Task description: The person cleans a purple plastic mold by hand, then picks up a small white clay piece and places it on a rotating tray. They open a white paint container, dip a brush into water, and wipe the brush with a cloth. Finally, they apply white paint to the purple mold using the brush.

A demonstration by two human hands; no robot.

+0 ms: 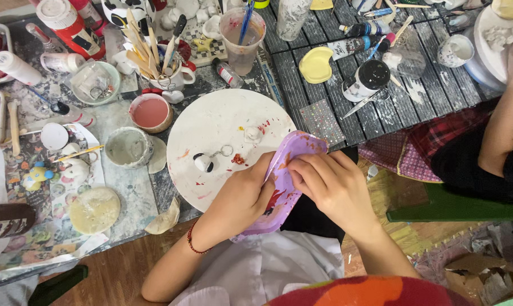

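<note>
Right now both hands clamp the purple palette [284,181] between them, left hand [242,198] and right hand [330,184] equally near, its long axis tilted over the surface [126,187] edge.

Purple palette [290,164], red smears; white round board [216,136].

Matt purple clay-like slab [287,170], paint-smeared; matt white round board [211,130]; slatted table [335,90].

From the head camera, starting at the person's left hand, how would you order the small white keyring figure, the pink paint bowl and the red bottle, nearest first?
From the left hand:
1. Small white keyring figure, just up-left on the round white board.
2. Pink paint bowl, beyond the board's left edge.
3. Red bottle, far top-left corner.
</note>
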